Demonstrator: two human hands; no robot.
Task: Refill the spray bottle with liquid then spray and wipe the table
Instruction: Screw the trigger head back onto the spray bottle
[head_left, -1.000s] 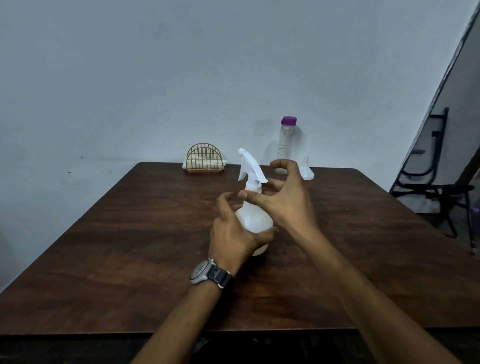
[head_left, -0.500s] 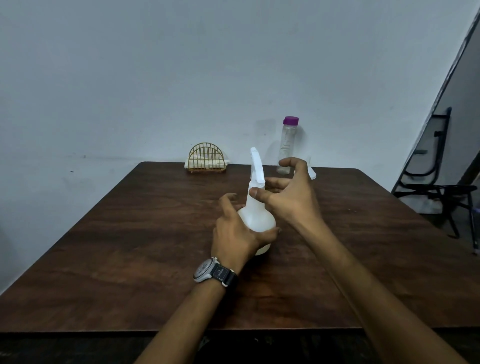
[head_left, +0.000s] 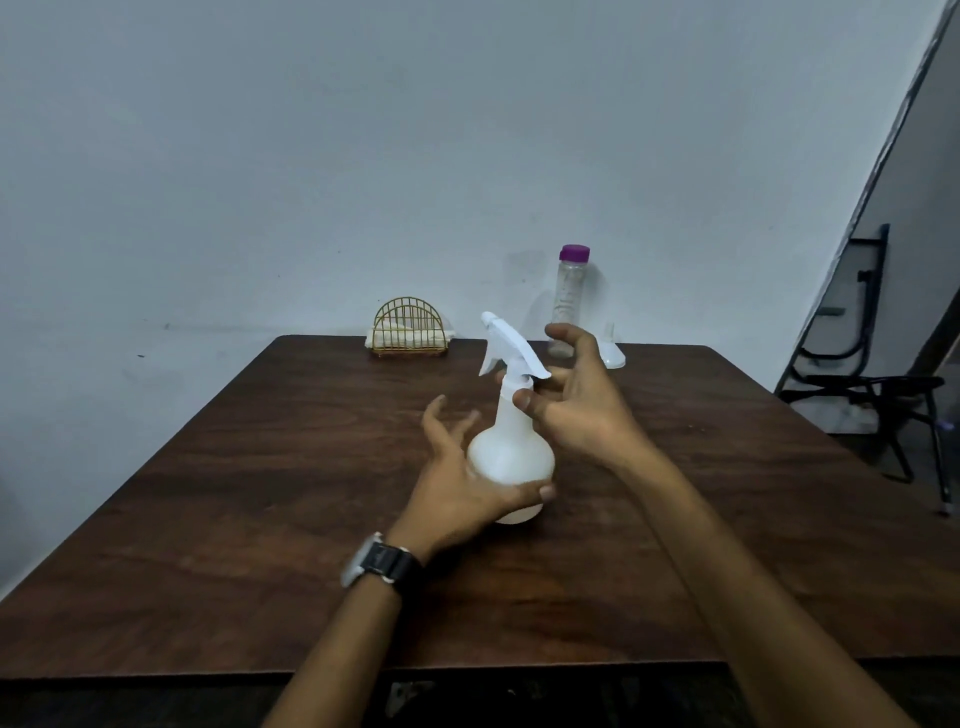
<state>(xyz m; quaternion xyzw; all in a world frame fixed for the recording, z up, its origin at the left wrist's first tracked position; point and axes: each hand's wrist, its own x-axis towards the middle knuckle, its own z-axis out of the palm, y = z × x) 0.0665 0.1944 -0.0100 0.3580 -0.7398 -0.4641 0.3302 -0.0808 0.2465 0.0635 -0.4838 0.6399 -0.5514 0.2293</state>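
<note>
The left hand (head_left: 462, 483) cups the round belly of the white spray bottle (head_left: 511, 457), thumb across the near side and fingers (head_left: 441, 421) spread loosely past the far side, so the bottle is steadied upright on the table (head_left: 234, 493). The right hand (head_left: 576, 410) sits just above and to the right of the left, half open, with thumb and fingertips curled about the bottle's neck under the trigger head (head_left: 511, 348); whether they actually pinch the collar cannot be told. The trigger head is on the bottle, its nozzle pointing away to the left.

Progress, as judged: the task stands at its opening step, the loosening of the trigger head. The bottle looks empty or nearly so, though its cloudy wall hides any level. Filling, spraying and wiping all remain.

Beyond the right hand, near the far table edge, stands a clear bottle with a purple cap (head_left: 571, 296), capped and presumably the supply of liquid. Just right of it, past the right fingertips, rests a small white funnel (head_left: 610, 353), spout up. Beyond the left hand, well apart, a gold wire holder (head_left: 410, 325) carries folded white cloth or napkins, likely for wiping. A dark chair (head_left: 872, 389) stands off the table, far right. Nothing lies between the hands and these items.
</note>
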